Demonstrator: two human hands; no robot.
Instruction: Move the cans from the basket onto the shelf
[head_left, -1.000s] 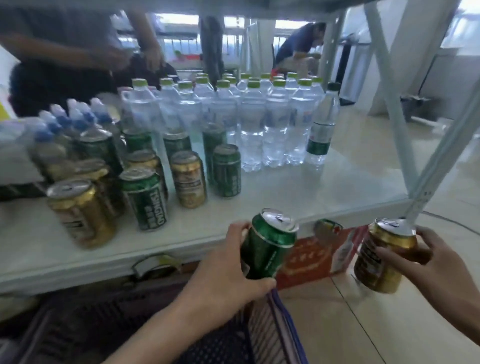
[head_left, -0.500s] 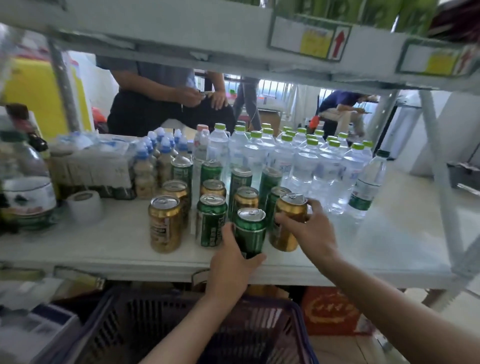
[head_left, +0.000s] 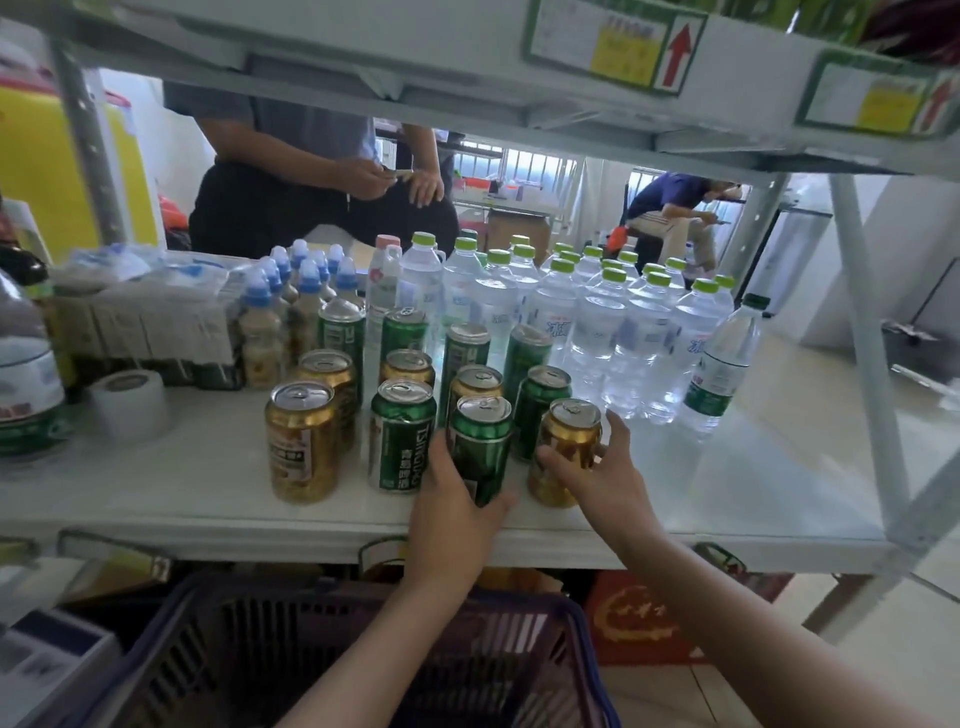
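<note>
Cans: the green aluminium beer can (head_left: 480, 447) and gold aluminium can (head_left: 566, 451) stand upright on the white metal shelf (head_left: 182, 493), left hand (head_left: 457, 512) and right hand (head_left: 605, 475) each wrapped mid-body, probably full, slick, easily dented.

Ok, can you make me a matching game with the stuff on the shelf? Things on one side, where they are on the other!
Things:
1. green can
2. gold can
3. tape roll
4. basket

Places:
A. below the shelf edge
B. in the right hand
C. far left on the shelf, alone
D. in the left hand

Pairs: 1-D, 2-B, 3-C, 4-A
</note>
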